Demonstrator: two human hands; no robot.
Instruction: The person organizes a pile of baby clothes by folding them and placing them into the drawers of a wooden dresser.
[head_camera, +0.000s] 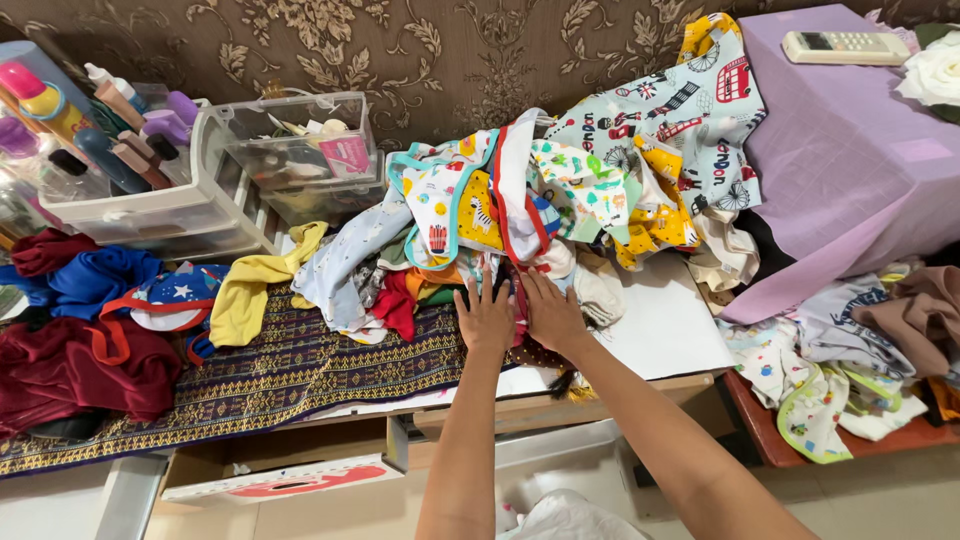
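- Left hand (486, 318) and right hand (548, 312) side by side, flat, fingers spread, holding nothing, pressed on dark patterned woven cloth (300, 365).
- Just beyond fingertips: heap of colourful printed baby clothes (520, 200).
- Further left: clear plastic box (300, 150) with small toiletries; white plastic tray (140, 210) with bottles.

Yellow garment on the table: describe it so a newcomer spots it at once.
Start at the clear plastic drawer unit at the table's back left. Just right of its front corner, the yellow garment drapes down onto the patterned dark cloth. It is the only plain yellow piece; the clothes beside it are printed, red or blue.
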